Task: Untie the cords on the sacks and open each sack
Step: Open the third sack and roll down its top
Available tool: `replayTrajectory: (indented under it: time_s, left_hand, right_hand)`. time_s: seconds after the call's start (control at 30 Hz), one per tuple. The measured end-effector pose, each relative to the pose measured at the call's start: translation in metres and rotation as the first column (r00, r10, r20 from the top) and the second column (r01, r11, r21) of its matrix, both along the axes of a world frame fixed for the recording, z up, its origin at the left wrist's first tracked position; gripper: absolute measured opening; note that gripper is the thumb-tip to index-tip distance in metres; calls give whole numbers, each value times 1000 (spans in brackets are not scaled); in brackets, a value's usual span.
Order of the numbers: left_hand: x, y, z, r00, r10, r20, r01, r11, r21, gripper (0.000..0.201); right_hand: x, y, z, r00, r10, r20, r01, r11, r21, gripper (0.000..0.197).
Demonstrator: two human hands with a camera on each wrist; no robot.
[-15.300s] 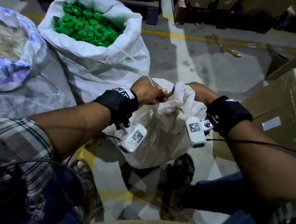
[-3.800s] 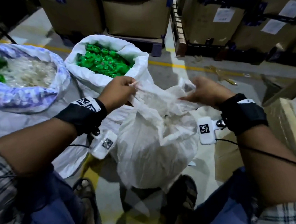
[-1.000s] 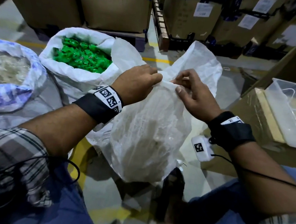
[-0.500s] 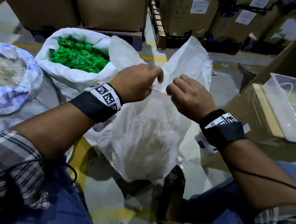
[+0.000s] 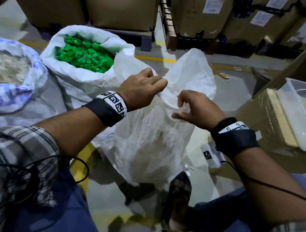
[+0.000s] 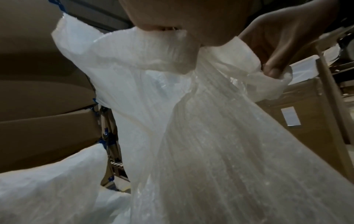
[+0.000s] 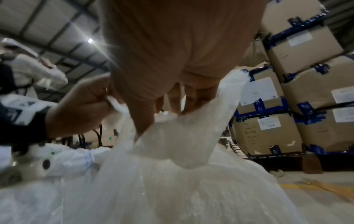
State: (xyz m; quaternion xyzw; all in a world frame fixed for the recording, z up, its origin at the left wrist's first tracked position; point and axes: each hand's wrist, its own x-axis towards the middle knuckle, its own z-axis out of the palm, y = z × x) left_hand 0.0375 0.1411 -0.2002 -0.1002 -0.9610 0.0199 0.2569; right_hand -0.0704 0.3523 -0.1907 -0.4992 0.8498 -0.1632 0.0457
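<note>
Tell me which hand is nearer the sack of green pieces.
Left. The left hand grips the white sack's rim right beside the green-filled sack, close to its near edge. The right hand pinches the same rim further over, on the side away from it.

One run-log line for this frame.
left hand: grips rim | right hand: pinches rim | translucent white plastic sack: untied, mouth partly open

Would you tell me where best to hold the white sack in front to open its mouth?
Probably at the near rim of the white sack, from above, where the left hand and right hand already pinch it: the limp top edge stands up and folds over there.
</note>
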Motion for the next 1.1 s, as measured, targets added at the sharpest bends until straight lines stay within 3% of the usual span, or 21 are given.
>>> replayTrajectory:
  time_s: [0.1,0.23,0.3,0.37,0.4,0.47,0.6,0.73,0.8,0.97,1.03,1.1]
  left_hand:
    - [-2,11,-1,999,-5,38,4,1000,26,20]
    - [-4,9,1,987,25,158,-48,989,139,35]
    - [-8,8,3,978,52,202,-74,992,105,51]
    - [-11,7,4,980,71,188,-70,997,-14,58]
    - [-13,7,5,981,81,176,-68,995,-78,58]
    - [-14,9,4,982,102,158,-76,984,-163,56]
    - [-12,13,0,964,143,225,-100,976,-192,60]
    - [-9,5,-6,941,113,319,-91,992,-83,73]
    - [-9,2,-6,934,84,347,-90,996,0,68]
    - [-12,-7,6,957,16,288,-41,996,80,33]
    - [-12,-10,11,958,-30,285,9,997,72,21]
    - [-10,-9,15,956,-63,287,37,995,97,12]
  right_hand:
    - [-1,1,-5,987,-106,-119,113,992,54,46]
    - [-1,1,-6,896,-114,-429,134,991,16,32]
    - [-8,5,-2,798,-133,-588,90,991,-102,19]
    - [-15,8,0,704,-96,-703,-10,989,-145,19]
    - [-16,8,-1,694,-67,-717,-48,989,-139,22]
    - [-14,4,-6,740,-3,-673,-103,988,-118,34]
    - [-10,2,-13,808,30,-588,-88,994,-71,47]
    - [-14,9,-10,898,23,-440,-31,999,-11,57]
    - [-13,12,-13,949,6,-314,9,999,46,61]
    - [-21,12,-9,997,-19,70,21,1000,-22,41]
    - [-23,15,-5,997,-11,72,7,999,47,31]
    - [-22,17,-5,998,8,-66,1,990,143,24]
